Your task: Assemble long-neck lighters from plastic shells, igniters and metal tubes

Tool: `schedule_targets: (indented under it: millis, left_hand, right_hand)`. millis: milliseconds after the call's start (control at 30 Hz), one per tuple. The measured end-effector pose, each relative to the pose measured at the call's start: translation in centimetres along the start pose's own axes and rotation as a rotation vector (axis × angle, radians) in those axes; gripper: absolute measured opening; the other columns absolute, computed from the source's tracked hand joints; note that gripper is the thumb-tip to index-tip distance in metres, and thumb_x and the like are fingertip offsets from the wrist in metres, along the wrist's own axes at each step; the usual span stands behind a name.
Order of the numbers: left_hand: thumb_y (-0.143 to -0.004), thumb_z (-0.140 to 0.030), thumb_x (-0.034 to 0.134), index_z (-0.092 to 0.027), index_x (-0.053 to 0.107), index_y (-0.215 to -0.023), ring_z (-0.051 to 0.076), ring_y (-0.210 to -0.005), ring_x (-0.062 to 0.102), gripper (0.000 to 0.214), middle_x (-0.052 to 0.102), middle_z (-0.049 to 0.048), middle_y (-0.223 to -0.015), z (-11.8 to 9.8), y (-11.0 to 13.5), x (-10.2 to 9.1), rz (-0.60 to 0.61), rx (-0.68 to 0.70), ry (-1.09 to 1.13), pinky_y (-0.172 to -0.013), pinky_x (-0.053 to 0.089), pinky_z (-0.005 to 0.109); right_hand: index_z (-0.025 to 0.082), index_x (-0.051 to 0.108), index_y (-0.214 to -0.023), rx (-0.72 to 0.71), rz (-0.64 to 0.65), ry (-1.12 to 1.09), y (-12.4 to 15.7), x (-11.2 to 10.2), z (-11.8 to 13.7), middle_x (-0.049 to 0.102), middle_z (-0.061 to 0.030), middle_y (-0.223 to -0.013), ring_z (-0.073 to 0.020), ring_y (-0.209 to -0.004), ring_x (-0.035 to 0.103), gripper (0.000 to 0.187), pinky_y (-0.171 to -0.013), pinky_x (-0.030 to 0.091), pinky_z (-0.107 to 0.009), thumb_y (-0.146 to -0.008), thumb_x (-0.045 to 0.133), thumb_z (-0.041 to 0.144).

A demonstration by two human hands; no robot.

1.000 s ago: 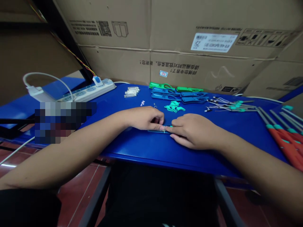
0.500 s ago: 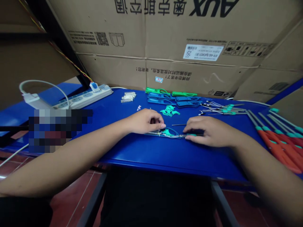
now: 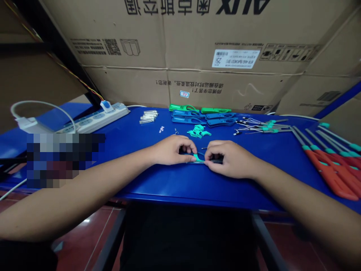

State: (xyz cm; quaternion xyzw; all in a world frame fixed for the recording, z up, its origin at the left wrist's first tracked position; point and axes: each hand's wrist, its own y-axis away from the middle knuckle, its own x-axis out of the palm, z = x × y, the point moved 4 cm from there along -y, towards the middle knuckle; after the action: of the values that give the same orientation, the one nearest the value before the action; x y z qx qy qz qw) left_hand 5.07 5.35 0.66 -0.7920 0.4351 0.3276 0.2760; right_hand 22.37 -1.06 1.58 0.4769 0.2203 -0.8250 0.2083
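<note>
- Since the earlier view, the right hand [image 3: 232, 160] has slid left, and it is now just beside the left hand [image 3: 172, 150].
- Both hands are closed in a small pinch on a teal plastic part [image 3: 198, 159]. It sits low over the blue table [image 3: 169, 184], between the hands, and the fingers hide some of it.
- A strip of blue table lies between the hands and the near edge, so there is some room to move that way.
- Just past the hands, on the far side, is a small pile of teal plastic bits [image 3: 199, 131].
- Farther on are blue plastic strips [image 3: 188, 120] and green plastic strips [image 3: 216, 110], close to the far edge.
- Far left, there are shiny little tubes [image 3: 148, 116] and a white power strip [image 3: 93, 122].
- To the right are thin wired parts [image 3: 262, 127] and rods with red-orange handles [image 3: 329, 169], which reach the right edge.
- Behind the table stand cardboard boxes [image 3: 169, 86]. Big upside-down letters on them read "AUX" [image 3: 242, 5].
- A white label [image 3: 235, 59] shows "25". The other words are too small to read.
</note>
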Motion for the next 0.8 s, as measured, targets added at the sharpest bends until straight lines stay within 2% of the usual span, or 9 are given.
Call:
schedule_targets:
  millis: [167, 267, 400, 567, 700, 800]
  left_hand:
    - [-0.082, -0.033, 0.07, -0.017, 0.07, -0.099, 0.013, -0.081, 0.062, 0.023, 0.066, 0.0026, -0.088, -0.1, 0.0, 0.1, 0.018, -0.005, 0.014, -0.071, 0.047, 0.025]
    - [-0.081, -0.031, 0.071, -0.017, 0.07, -0.097, 0.013, -0.081, 0.061, 0.022, 0.067, 0.0018, -0.088, -0.1, -0.1, 0.1, 0.013, -0.014, 0.022, -0.071, 0.047, 0.025]
    - [-0.081, -0.031, 0.07, -0.017, 0.07, -0.098, 0.013, -0.081, 0.061, 0.023, 0.066, 0.0021, -0.088, -0.1, -0.1, 0.2, 0.015, -0.034, 0.021, -0.071, 0.047, 0.025]
    - [-0.081, -0.03, 0.07, -0.017, 0.07, -0.099, 0.012, -0.082, 0.061, 0.022, 0.066, 0.0018, -0.087, -0.2, -0.1, 0.2, 0.02, -0.027, 0.023, -0.073, 0.047, 0.025]
    - [-0.082, -0.03, 0.07, -0.018, 0.07, -0.099, 0.013, -0.082, 0.062, 0.021, 0.067, 0.0018, -0.088, -0.2, -0.1, 0.2, 0.018, -0.02, 0.022, -0.074, 0.048, 0.025]
    - [-0.081, -0.031, 0.07, -0.018, 0.07, -0.099, 0.013, -0.083, 0.062, 0.022, 0.067, 0.0019, -0.089, 0.0, -0.1, 0.2, 0.02, -0.026, 0.024, -0.074, 0.048, 0.026]
  right_hand:
    - [0.018, 0.068, -0.075, 0.127, -0.004, -0.069, -0.4, 0.2, -0.3, 0.063, -0.0004, -0.078, -0.0125, -0.07, 0.057, 0.004, -0.064, 0.042, -0.025, -0.076, 0.064, 0.018]
    - [0.018, 0.068, -0.075, 0.131, -0.005, -0.061, -0.3, 0.0, -0.5, 0.063, -0.001, -0.079, -0.0131, -0.071, 0.057, 0.003, -0.064, 0.043, -0.025, -0.077, 0.065, 0.019]
    - [0.019, 0.074, -0.087, -0.012, -0.017, -0.011, 0.3, -0.6, -0.2, 0.064, -0.0039, -0.089, -0.0146, -0.078, 0.06, 0.012, -0.07, 0.045, -0.027, -0.082, 0.063, 0.018]
    - [0.022, 0.077, -0.095, -0.199, 0.008, 0.221, 0.9, -0.7, 0.5, 0.066, -0.0067, -0.098, -0.018, -0.084, 0.061, 0.019, -0.077, 0.044, -0.033, -0.089, 0.059, 0.021]
    - [0.021, 0.076, -0.095, -0.264, -0.02, 0.365, 1.1, -0.8, 1.1, 0.067, -0.0076, -0.094, -0.0195, -0.082, 0.059, 0.02, -0.077, 0.042, -0.035, -0.092, 0.056, 0.024]
    - [0.02, 0.074, -0.095, -0.373, -0.033, 0.393, 1.2, -0.8, 1.7, 0.066, -0.0062, -0.089, -0.0182, -0.08, 0.057, 0.022, -0.075, 0.038, -0.034, -0.095, 0.052, 0.026]
